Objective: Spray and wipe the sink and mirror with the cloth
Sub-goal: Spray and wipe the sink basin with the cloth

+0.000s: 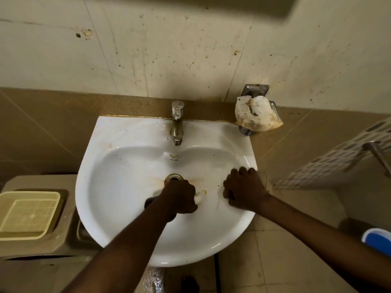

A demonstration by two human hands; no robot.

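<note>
Scrubbing the sink basin near the drain.

I keep my left hand fisted on a pale cloth just right of the drain; my right hand is closed, bracing on the right rim, contents unclear. Advice: press in short overlapping strokes over the brown stains. No spray bottle or mirror glass is visible.

We see two bare forearms, no sleeves, no watch/rings; left hand & right hand ungloved.
</note>
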